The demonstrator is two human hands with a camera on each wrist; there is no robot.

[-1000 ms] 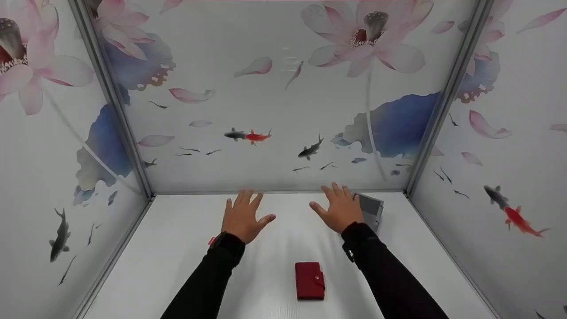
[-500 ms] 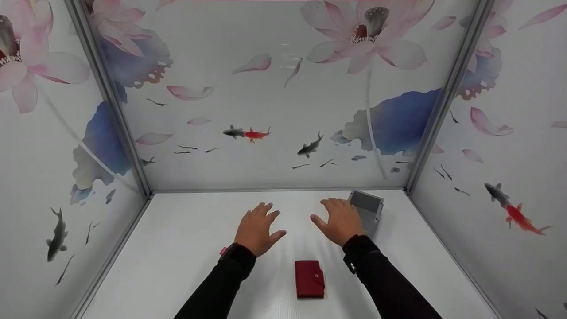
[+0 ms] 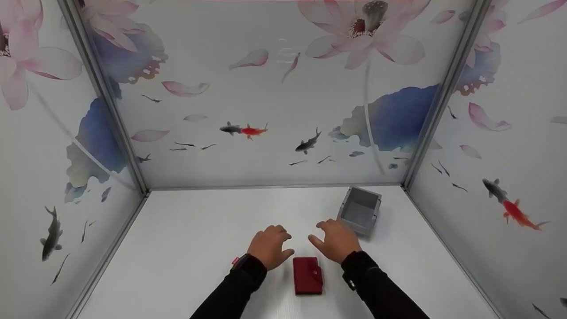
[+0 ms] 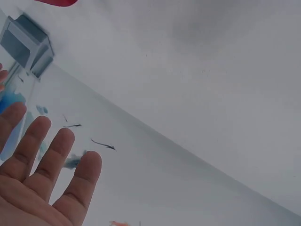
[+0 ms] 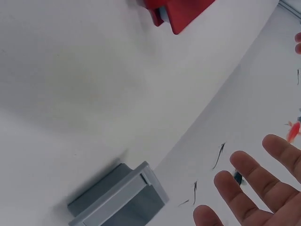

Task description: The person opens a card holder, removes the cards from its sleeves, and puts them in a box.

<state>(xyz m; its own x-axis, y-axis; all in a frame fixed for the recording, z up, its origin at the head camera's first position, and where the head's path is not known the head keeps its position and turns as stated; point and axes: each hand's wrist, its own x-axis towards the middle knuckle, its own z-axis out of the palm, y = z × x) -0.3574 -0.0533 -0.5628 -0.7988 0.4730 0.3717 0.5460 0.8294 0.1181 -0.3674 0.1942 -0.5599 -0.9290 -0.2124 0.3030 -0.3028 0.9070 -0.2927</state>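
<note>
Above the desk, both hands loosely spread, empty.
Red wallet lies near both, perhaps for easy reach.

Lotus-printed walls and gray posts border a white table.

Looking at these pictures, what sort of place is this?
Perhaps a small workstation booth, though the wider setting isn't visible: a white tabletop bordered on three sides by flower-and-fish panels joined with metal corner posts.
</note>
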